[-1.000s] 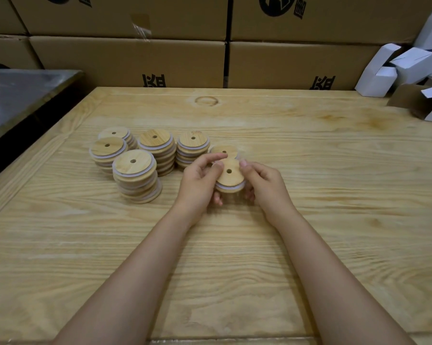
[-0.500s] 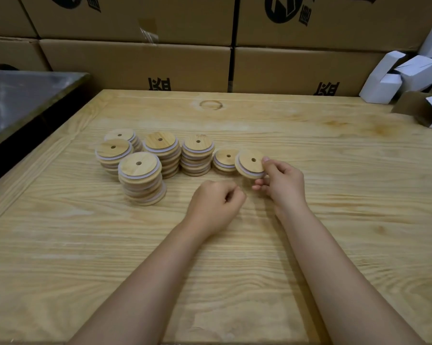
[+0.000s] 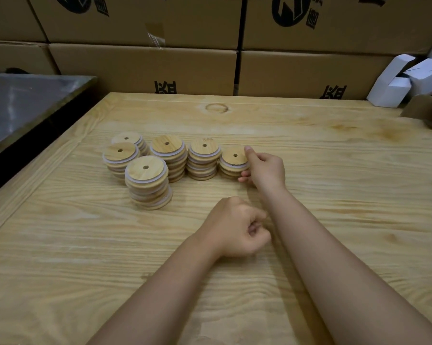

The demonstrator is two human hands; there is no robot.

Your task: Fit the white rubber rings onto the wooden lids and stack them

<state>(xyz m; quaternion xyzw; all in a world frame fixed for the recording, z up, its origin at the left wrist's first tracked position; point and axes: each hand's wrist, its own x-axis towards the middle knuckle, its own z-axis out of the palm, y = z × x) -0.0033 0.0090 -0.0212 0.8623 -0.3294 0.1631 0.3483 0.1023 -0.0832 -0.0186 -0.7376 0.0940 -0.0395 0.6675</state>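
Several stacks of round wooden lids with white rubber rings stand on the wooden table. The tallest stack is at the front left. A short stack is the rightmost, and a wooden lid with its ring lies on top of it. My right hand holds that lid's right edge, thumb at the far side and fingers at the near side. My left hand rests on the table nearer to me, fingers curled into a fist with nothing in it.
Brown cardboard boxes form a wall behind the table. White and brown small cartons lie at the far right corner. A dark metal surface sits beyond the table's left edge.
My right hand carried the ringed lid leftwards and set it on the rightmost short stack. My left hand let go of it earlier, drew back and curled on the table.
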